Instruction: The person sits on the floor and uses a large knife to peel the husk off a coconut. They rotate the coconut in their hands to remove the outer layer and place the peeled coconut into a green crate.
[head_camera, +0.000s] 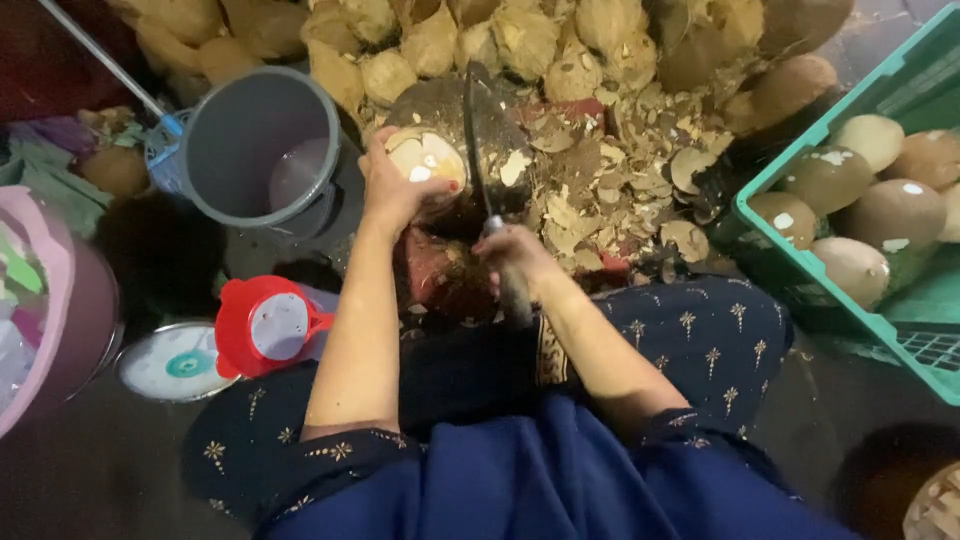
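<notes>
My left hand (390, 190) grips a partly peeled coconut (428, 160) and holds it on a dark round chopping block (520, 115). My right hand (515, 258) is closed around the handle of a long dark knife (476, 140). Its blade points away from me, just right of the coconut. Brown husk chips (610, 190) lie scattered over the block and the ground to the right. I sit with dark blue patterned cloth over my knees.
A grey bucket (215, 150) with liquid stands at left. A red lid (262, 325) and a round scale (170, 365) lie near my left knee. A green crate (900, 340) of peeled coconuts sits at right. Unpeeled coconuts (520, 35) pile at the back.
</notes>
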